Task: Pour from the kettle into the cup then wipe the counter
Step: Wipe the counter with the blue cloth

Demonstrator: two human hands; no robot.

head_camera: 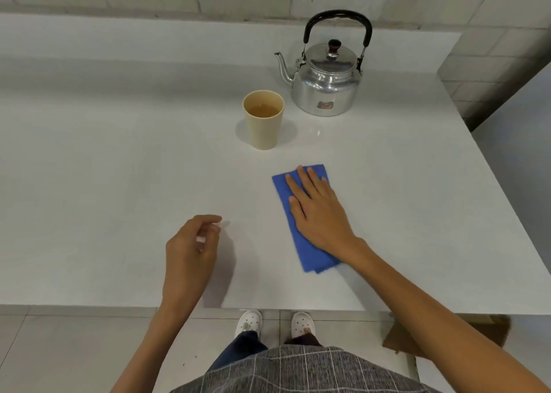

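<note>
Two hands: the right hand (319, 210) lies flat, fingers spread, pressing on the blue cloth (301, 216); the left hand (193, 243) is loosely curled, gripping nothing.
Cloth axis: long side runs from the tabletop's (119, 169) near edge toward the cup (264, 118), which is beyond the cloth.
Nearer hand: the right, already on the cloth.
Kettle (325, 79): shiny metal, black hoop handle, just beyond and right of the cup, spout toward it.
Cup: beige, tapered, holding amber liquid.
Cloth texture: folded, fuzzy.
Stage: pouring looks done; wiping under way.

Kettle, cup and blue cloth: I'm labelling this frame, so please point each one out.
kettle (323, 94): head view, on its shiny body.
cup (264, 130): head view, on its outer wall.
blue cloth (310, 255): head view, on the near end.
</note>
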